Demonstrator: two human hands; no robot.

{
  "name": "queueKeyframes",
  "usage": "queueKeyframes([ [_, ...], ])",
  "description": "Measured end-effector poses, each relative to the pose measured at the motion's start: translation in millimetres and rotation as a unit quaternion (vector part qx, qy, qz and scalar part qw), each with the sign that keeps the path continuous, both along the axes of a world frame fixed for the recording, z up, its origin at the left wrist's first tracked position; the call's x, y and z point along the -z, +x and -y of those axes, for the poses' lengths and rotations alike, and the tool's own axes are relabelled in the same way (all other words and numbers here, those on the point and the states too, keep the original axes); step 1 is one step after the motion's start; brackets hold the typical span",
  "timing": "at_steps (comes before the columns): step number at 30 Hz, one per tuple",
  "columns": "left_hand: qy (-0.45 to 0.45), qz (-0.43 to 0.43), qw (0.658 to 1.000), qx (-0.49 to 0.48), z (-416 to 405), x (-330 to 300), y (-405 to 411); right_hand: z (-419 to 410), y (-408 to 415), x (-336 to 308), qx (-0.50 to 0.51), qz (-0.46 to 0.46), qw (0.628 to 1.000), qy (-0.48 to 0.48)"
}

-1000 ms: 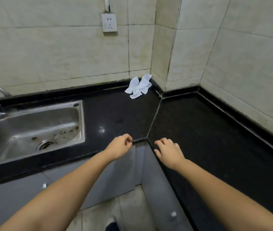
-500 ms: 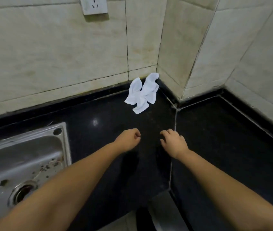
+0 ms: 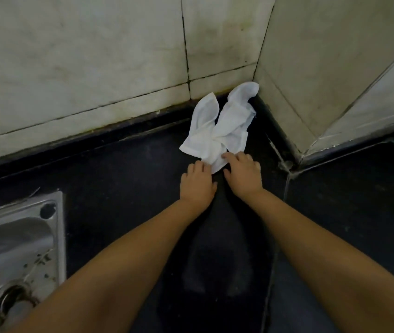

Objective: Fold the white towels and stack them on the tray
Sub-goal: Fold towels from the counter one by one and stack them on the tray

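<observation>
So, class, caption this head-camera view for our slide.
Both hands, left and right, reach a crumpled white towel on the black counter.

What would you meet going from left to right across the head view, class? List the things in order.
Sink → left hand → right hand → counter seam. The white towels are left out: they overlap both hands.

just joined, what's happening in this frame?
A person is reaching with both hands for a crumpled white towel lying on the black counter in the wall corner. The left hand and right hand touch its near edge. Nothing is folded yet, and no tray is in view. A steel sink sits at left.
</observation>
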State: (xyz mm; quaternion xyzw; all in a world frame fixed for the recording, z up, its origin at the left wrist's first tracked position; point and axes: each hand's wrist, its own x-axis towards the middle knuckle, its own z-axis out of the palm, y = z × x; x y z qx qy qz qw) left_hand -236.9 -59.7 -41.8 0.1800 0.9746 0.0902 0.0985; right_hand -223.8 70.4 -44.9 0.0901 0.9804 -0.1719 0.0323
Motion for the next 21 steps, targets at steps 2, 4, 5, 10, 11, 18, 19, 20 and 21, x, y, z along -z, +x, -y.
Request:
queueKeyframes([
  [2,-0.011,-0.03,0.999,0.004,2,6,-4,0,-3,5,0.004,-0.029,0.999,-0.013],
  [4,0.008,-0.035,0.999,0.004,8,6,-4,2,1,5,0.0,-0.062,0.997,-0.043],
  [5,0.03,-0.035,0.999,0.005,13,5,-3,4,6,3,-0.008,-0.081,0.995,-0.058],
  [10,0.256,-0.038,0.966,-0.002,44,-30,26,13,44,-36,-0.044,-0.127,0.978,-0.16],
  [11,0.309,-0.029,0.951,-0.01,48,-44,32,16,53,-47,-0.037,-0.132,0.973,-0.185],
  [18,0.469,-0.046,0.882,-0.012,77,-150,67,35,115,-125,0.02,-0.177,0.949,-0.259],
  [19,0.476,-0.05,0.878,-0.021,83,-161,71,37,122,-130,0.026,-0.172,0.952,-0.253],
  [20,0.485,-0.053,0.873,-0.03,88,-171,74,37,129,-133,0.033,-0.164,0.955,-0.244],
  [21,0.494,-0.051,0.867,-0.041,95,-176,76,36,135,-135,0.047,-0.153,0.958,-0.238],
])
